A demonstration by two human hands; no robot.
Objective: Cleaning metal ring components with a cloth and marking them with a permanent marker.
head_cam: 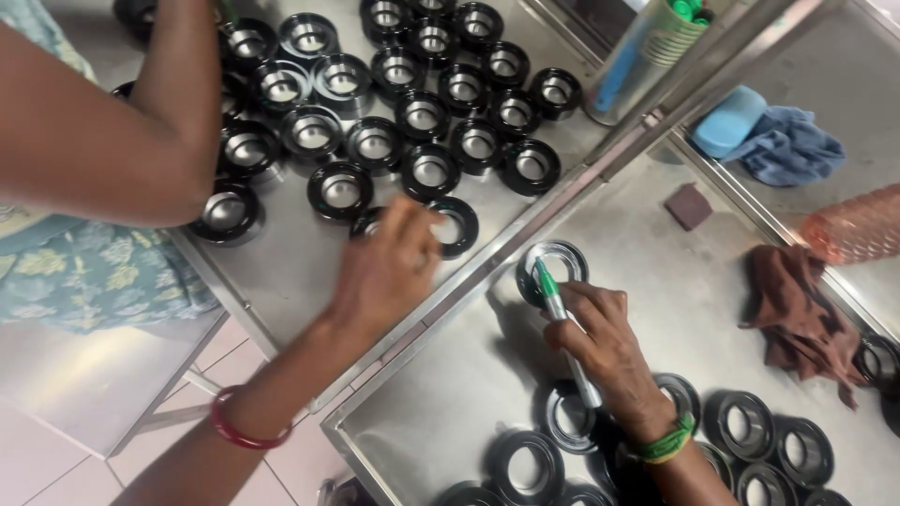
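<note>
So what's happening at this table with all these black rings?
A person works over two metal trays of black rings. The right hand holds a green-tipped marker with its tip at one ring lying alone on the near tray. The left hand reaches to a ring at the edge of the crowded far tray. Another person's arm stretches over that tray. Cloths lie to the right.

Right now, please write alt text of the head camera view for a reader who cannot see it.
The right hand holds a green marker with its tip at a black ring part on a steel tray, while the left hand reaches for another ring among many on a second tray. Another person's arm crosses the upper left.
</note>
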